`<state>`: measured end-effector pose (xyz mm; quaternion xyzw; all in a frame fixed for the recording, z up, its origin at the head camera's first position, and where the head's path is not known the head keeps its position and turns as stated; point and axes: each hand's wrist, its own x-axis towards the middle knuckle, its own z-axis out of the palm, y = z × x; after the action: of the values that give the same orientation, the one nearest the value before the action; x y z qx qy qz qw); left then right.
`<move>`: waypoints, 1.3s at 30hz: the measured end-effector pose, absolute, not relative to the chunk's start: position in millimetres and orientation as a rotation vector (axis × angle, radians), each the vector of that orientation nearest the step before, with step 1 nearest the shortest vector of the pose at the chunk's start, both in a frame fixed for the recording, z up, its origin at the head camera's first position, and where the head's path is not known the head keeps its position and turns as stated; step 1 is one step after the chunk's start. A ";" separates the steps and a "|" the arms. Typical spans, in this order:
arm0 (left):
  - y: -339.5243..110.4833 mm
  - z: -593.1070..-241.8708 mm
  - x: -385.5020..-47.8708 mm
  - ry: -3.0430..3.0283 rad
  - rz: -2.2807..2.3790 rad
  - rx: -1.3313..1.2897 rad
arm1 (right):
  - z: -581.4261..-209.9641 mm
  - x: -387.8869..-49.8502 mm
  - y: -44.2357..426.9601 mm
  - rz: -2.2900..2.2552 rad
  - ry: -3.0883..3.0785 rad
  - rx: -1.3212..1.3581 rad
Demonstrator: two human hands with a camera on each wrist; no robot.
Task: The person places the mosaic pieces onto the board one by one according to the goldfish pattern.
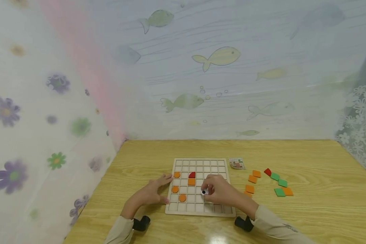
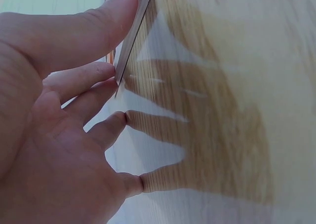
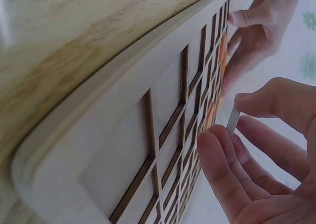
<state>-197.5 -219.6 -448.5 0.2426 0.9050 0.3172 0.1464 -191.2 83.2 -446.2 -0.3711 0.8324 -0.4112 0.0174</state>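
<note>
A wooden grid board [image 1: 200, 214] lies on the table, with three orange discs [image 1: 175, 189], a red quarter-circle tile [image 1: 192, 175] and an orange square tile [image 1: 191, 182] in its cells. Over the middle of the board my right hand [image 1: 221, 191] pinches a thin white tile [image 1: 204, 192] with a black dot. The right wrist view shows that tile edge-on between thumb and fingertips, apart from the grid. My left hand [image 1: 149, 193] touches the board's left edge, thumb and fingers spread; in the left wrist view the other fingertips meet the tabletop.
A small picture card [image 1: 237, 163] lies beyond the board's right side. Further right are loose orange tiles [image 1: 252, 179], green tiles [image 1: 279, 192] and a red quarter-circle [image 1: 267, 172]. Patterned walls border the table [image 1: 158, 149] at the back and left.
</note>
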 end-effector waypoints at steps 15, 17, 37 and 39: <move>-221.1 -450.9 -200.2 2.610 0.903 0.711 | -447.2 -196.0 63.3 -1.239 2.589 -1.215; -221.0 -450.7 -199.9 2.610 0.903 0.707 | -448.6 -197.3 60.0 -1.227 2.595 -1.235; -221.1 -452.0 -199.3 2.613 0.914 0.683 | -453.7 -208.7 34.1 -1.011 2.761 -1.200; -221.3 -452.0 -198.9 2.615 0.911 0.683 | -453.7 -208.6 33.0 -0.990 2.769 -1.201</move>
<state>-198.9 -221.3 -452.0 0.2368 0.9073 0.3160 0.1444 -208.6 33.0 -453.7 -0.3780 0.8716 -0.3116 -0.0172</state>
